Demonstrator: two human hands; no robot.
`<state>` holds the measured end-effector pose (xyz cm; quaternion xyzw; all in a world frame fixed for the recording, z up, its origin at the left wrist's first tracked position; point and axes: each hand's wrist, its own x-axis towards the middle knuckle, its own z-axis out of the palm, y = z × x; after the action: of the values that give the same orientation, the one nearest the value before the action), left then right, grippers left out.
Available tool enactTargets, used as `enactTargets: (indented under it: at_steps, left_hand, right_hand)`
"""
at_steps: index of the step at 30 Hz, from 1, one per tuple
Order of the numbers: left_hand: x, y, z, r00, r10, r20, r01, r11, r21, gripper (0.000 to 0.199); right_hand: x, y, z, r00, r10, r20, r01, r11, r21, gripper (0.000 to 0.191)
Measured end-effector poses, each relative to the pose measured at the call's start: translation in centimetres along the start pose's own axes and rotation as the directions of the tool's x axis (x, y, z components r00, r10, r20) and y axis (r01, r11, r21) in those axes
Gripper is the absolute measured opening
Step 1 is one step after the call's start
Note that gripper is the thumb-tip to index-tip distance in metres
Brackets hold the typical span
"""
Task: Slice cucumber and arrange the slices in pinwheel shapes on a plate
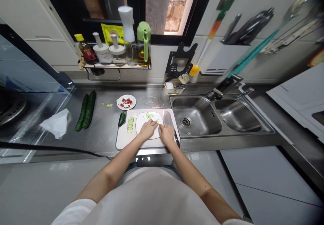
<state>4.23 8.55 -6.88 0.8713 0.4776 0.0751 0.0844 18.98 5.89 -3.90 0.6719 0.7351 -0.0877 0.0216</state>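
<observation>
A white plate (pixel 140 127) lies on a pale cutting board (pixel 124 140), with curved cucumber slices (pixel 149 115) laid out on its far part. My left hand (pixel 149 130) rests over the plate, fingers stretched toward a cucumber slice (pixel 158 121) near the right rim. From the right, my right hand (pixel 166 134) meets it there, fingertips pinched together at that slice and partly hidden. A row of overlapping cucumber slices (pixel 130 125) and a cucumber end piece (pixel 122 119) sit on the board's left side. A knife (pixel 167 117) lies along the board's right side, beside my right hand.
A small plate of chopped red pieces (pixel 126 107) stands behind the board. Two whole cucumbers (pixel 86 111) and a crumpled white cloth or tissue (pixel 57 122) lie leftward. At right is a double sink (pixel 197 117). Bottles (pixel 143 44) and jars stand on a wall rack.
</observation>
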Motion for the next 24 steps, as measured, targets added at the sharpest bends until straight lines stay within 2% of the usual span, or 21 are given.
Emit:
enactTargets:
  at_steps: [10,24]
  left_hand:
    - [0.05,0.05,0.36,1.0,-0.003,-0.017,0.003,1.0,0.008,0.038]
    - [0.03,0.16,0.72,1.0,-0.01,-0.03,0.01,1.0,0.004,0.039]
  right_hand:
    - [0.36,0.0,-0.48,0.999,0.016,0.039,-0.015,1.0,-0.007,0.035]
    - [0.25,0.12,-0.44,1.0,0.018,0.022,-0.019,1.0,0.017,0.035]
